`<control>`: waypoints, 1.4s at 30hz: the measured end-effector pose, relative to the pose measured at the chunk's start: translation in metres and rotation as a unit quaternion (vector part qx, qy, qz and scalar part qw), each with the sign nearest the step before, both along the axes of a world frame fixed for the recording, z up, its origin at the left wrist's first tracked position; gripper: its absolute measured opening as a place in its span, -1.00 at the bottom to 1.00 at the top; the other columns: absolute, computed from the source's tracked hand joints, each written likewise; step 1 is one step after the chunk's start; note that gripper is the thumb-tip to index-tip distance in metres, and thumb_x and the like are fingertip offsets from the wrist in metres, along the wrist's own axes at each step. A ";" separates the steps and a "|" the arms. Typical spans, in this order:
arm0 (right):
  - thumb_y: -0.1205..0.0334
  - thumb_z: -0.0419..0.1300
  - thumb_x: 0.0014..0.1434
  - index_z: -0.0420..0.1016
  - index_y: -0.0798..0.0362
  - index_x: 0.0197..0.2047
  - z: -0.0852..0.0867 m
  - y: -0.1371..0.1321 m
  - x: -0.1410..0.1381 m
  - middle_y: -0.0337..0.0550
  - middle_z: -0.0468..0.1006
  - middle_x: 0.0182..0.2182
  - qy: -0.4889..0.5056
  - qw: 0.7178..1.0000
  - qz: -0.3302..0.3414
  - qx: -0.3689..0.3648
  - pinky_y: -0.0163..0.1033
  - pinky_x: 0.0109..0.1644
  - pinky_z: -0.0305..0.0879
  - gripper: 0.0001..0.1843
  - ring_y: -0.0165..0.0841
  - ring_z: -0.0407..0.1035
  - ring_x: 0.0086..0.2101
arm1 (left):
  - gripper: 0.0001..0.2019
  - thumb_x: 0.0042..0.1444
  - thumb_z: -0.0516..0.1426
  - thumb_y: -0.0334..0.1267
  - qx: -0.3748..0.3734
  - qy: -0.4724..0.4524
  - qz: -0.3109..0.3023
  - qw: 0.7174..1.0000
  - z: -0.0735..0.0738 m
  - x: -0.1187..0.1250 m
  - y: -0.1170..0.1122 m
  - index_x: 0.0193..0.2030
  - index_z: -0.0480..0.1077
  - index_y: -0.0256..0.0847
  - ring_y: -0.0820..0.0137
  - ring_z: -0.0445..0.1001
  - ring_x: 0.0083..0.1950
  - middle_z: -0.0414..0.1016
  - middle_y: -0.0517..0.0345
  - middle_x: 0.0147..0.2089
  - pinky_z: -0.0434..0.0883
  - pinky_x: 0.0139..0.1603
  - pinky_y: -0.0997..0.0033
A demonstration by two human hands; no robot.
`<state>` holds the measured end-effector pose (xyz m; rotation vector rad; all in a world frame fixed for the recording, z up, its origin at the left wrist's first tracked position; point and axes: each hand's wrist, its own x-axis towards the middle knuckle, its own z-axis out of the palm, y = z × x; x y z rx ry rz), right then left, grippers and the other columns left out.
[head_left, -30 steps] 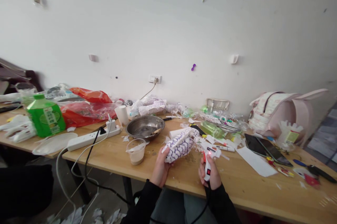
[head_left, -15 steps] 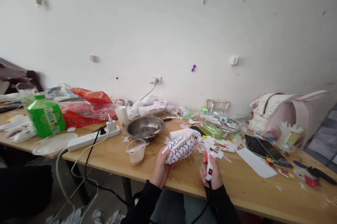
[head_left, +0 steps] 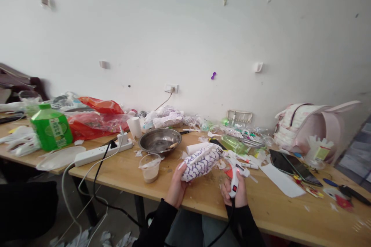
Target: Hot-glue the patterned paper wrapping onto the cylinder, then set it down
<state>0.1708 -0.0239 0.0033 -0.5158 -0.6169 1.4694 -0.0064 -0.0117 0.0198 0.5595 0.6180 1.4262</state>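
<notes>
Firstly, my left hand [head_left: 177, 189]: thumb over the left end of one white bundle [head_left: 203, 163] marked with purple scales, remaining fingers beneath and largely hidden, the grip spread to the bundle's thickness. The bundle slants away from these fingers, up to the right, its far end well beyond their tips, above the table [head_left: 261, 216].

Secondly, my right hand [head_left: 236, 191]: fingers curled snugly round the handle of one white glue gun [head_left: 234, 185], black cord [head_left: 224, 228] trailing from the base. The gun's front end is just beside the bundle's right end; whether they touch, I cannot tell.

Behind the bundle: one white roll [head_left: 197, 148], lying flat.

To the left: one clear plastic cup [head_left: 150, 171], pale brown contents; behind it, one metal bowl [head_left: 156, 142]. Farther left: one white power strip [head_left: 89, 156], plugs seated; one green bottle [head_left: 52, 129], upright; one red plastic bag [head_left: 95, 125].

To the right: one white sheet [head_left: 281, 179]; one pale pink backpack [head_left: 300, 125], near the wall [head_left: 185, 26].
</notes>
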 end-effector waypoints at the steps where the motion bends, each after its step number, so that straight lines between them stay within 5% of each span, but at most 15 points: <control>1: -0.16 0.09 -0.02 0.43 0.03 -0.31 0.000 0.000 0.000 -0.46 0.21 -0.86 0.003 1.000 -0.002 0.000 -0.50 -0.90 -0.15 -0.58 -0.56 -0.04 -0.89 | -0.67 -0.08 0.20 -0.17 0.001 -0.002 0.001 1.000 0.000 0.000 0.000 -0.16 0.36 -0.25 0.49 0.30 -0.45 0.43 0.15 -0.31 0.19 -0.60 0.56; 20: -0.13 0.15 -0.09 0.45 -0.04 -0.33 0.002 -0.002 0.008 -0.46 0.22 -0.85 0.047 0.998 -0.037 0.026 -0.42 -0.82 0.02 -0.64 -0.53 0.04 -0.87 | -0.72 -0.01 0.15 -0.20 -0.027 -0.021 0.034 0.999 0.003 -0.001 0.002 -0.15 0.32 -0.25 0.51 0.32 -0.46 0.42 0.12 -0.32 0.26 -0.57 0.57; 26: -0.13 0.09 0.01 0.43 0.09 -0.33 0.006 -0.010 -0.009 -0.40 0.24 -0.87 -0.095 0.995 0.033 0.029 -0.50 -0.86 -0.14 -0.58 -0.54 0.10 -0.88 | -0.71 -0.03 0.17 -0.17 -0.018 -0.007 0.093 0.995 0.000 0.000 0.004 -0.15 0.27 -0.17 0.50 0.34 -0.44 0.40 0.15 -0.28 0.26 -0.57 0.58; 34: -0.28 0.01 -0.05 0.37 0.19 -0.23 0.004 -0.008 -0.015 -0.40 0.22 -0.88 -0.304 0.952 -0.019 -0.035 -0.51 -0.87 -0.18 -0.36 -0.54 0.09 -0.89 | -0.67 -0.02 0.16 -0.15 -0.005 -0.029 0.152 0.988 -0.002 -0.001 0.006 -0.10 0.24 -0.08 0.51 0.33 -0.41 0.38 0.20 -0.21 0.26 -0.55 0.58; 38: -0.30 0.01 -0.08 0.40 0.17 -0.33 0.007 -0.010 -0.019 -0.39 0.23 -0.88 -0.339 0.938 -0.055 -0.051 -0.52 -0.87 -0.19 -0.37 -0.53 0.10 -0.89 | -0.71 -0.03 0.16 -0.15 0.001 -0.062 0.134 0.989 -0.001 -0.003 0.004 -0.15 0.30 -0.12 0.52 0.32 -0.43 0.40 0.23 -0.26 0.24 -0.55 0.56; 42: -0.30 0.00 -0.07 0.25 0.12 -0.73 0.007 -0.008 -0.019 -0.33 0.16 -0.91 -0.325 0.938 -0.078 -0.093 -0.51 -0.87 -0.22 -0.38 -0.57 0.05 -0.90 | -0.71 -0.04 0.16 -0.15 -0.007 -0.078 0.120 0.990 0.000 -0.004 0.003 -0.17 0.33 -0.18 0.52 0.29 -0.50 0.42 0.22 -0.34 0.22 -0.55 0.53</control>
